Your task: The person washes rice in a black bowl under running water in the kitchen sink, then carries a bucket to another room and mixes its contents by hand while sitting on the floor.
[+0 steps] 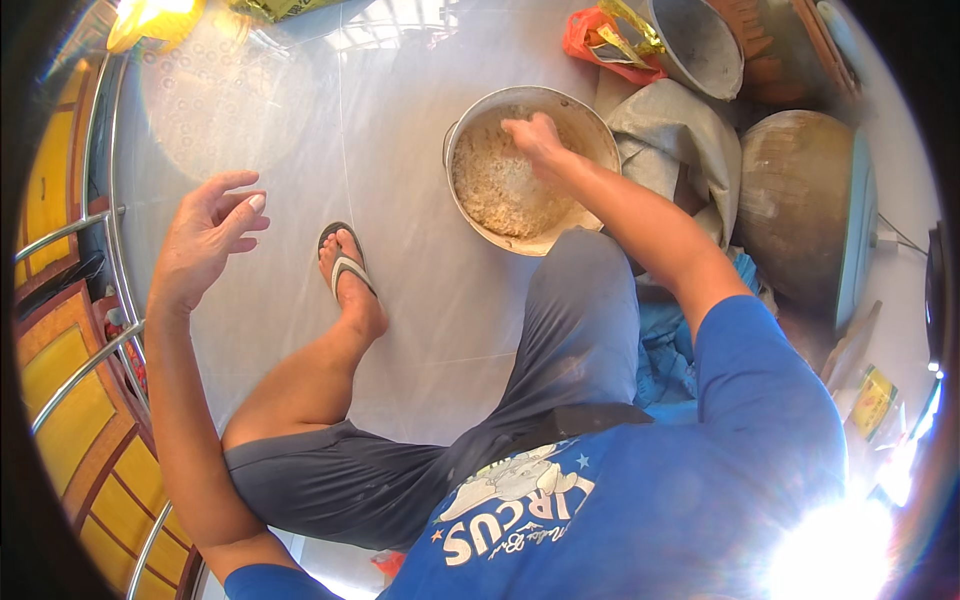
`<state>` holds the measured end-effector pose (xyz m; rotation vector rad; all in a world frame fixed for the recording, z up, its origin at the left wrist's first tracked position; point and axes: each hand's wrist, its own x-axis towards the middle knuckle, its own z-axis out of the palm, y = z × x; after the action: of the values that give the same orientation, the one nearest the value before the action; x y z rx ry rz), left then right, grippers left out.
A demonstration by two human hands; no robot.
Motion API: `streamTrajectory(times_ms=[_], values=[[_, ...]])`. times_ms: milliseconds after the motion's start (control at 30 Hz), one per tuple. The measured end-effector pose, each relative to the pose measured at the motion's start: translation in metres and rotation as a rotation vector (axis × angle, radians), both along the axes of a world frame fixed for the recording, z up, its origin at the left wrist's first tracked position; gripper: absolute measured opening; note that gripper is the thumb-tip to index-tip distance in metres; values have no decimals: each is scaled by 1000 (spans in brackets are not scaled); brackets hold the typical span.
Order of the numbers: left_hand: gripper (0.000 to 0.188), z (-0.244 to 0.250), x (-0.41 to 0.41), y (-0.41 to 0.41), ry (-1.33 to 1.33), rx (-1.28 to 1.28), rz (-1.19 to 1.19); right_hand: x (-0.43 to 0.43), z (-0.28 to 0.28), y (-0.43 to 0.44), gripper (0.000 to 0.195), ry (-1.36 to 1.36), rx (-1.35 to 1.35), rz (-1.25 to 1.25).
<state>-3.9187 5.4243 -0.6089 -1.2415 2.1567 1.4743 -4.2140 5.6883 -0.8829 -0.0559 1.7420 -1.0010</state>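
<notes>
A wide metal pot (454, 196) stands on the floor in front of my right knee. Pale brown, crumbly, grain-like mash (495, 206) covers its bottom, with a whiter powdery patch near the middle. My right hand (534, 136) is inside the pot's rim, over the mash, with its fingers bent and partly blurred. Whether it grips some of the mash is not visible. On the other side, my left hand (217, 221) hangs in the air above the floor, holding nothing, its fingers loosely curled and apart.
Beyond the pot are a red plastic bag (585, 45) and a tilted grey basin (697, 45). Greyish cloth sacking (667, 124) lies beside the pot, near a large rounded brown vessel (795, 202). A metal railing (112, 217) runs along the left, by yellow-panelled woodwork (64, 375).
</notes>
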Motion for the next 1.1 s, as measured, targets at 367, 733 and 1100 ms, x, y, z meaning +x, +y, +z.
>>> streamTrajectory(times_ms=[367,733,1100], values=[[47,-2,-2,1,-2,13,-22,39,-11,40,55,1030,-363,1923],[48,0,-9,2,18,8,-29,-23,-2,70,34,1033,159,1419],[48,-4,-9,5,-22,26,-61,-5,-22,52,23,1287,-172,1215]])
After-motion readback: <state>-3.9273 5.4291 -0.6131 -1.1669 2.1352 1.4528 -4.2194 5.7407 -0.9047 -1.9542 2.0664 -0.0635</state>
